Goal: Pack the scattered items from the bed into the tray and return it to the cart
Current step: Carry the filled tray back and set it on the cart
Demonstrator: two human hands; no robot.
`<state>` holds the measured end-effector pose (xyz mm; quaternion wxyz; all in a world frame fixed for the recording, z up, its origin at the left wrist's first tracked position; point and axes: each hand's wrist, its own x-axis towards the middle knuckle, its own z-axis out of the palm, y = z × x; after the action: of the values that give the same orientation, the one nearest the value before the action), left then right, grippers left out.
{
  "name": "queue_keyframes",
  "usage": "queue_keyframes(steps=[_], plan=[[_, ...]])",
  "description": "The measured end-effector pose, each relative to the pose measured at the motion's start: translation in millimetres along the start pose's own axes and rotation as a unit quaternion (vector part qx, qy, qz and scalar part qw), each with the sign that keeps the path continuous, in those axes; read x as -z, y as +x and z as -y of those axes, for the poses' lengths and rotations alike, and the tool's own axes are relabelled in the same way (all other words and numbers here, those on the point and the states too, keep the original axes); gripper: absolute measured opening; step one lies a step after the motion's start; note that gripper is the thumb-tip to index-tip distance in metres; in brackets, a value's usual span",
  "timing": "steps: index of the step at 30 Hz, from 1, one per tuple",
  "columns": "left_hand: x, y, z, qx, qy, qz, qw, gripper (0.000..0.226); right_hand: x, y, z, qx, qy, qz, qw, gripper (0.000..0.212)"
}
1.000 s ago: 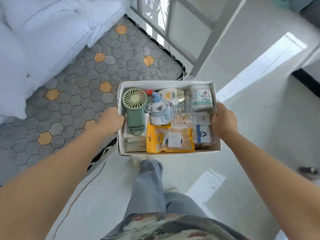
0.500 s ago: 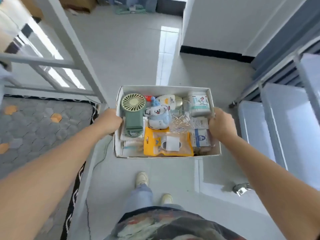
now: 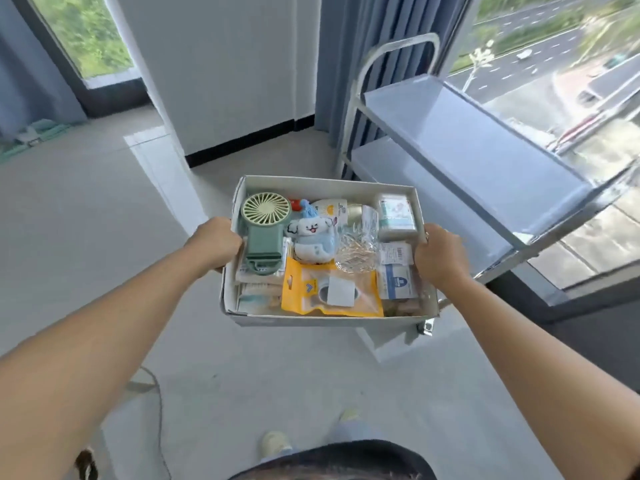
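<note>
I carry a white cardboard tray in the air in front of me, above the floor. My left hand grips its left wall and my right hand grips its right wall. The tray is full: a green handheld fan, a small white and blue plush toy, a yellow packet, a clear glass, a cream bottle and several small white boxes. The metal cart stands just right of the tray, its two grey shelves bare.
A white wall pillar rises ahead, blue curtains hang behind the cart, and large windows run along the right. A thin cable lies on the pale floor at lower left. My feet show below the tray.
I have turned right with the tray, away from the bed and hexagon rug. The cart has come fully into view beside the tray. Both hands keep their grip.
</note>
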<state>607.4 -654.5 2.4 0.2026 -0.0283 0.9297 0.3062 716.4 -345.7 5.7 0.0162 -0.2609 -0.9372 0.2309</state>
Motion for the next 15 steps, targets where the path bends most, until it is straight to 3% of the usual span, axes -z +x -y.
queue_keyframes(steps=[7,15], plan=[[-24.9,64.6,-106.7,-0.096,0.055,0.047,0.993,0.011,43.7,44.0,-48.5,-0.067,-0.003,-0.058,0.996,0.017],[-56.0,149.0,-220.2,-0.136,0.085,0.056,0.985,0.015,84.1,139.6,-90.6,-0.101,0.012,-0.105,0.989,0.017]])
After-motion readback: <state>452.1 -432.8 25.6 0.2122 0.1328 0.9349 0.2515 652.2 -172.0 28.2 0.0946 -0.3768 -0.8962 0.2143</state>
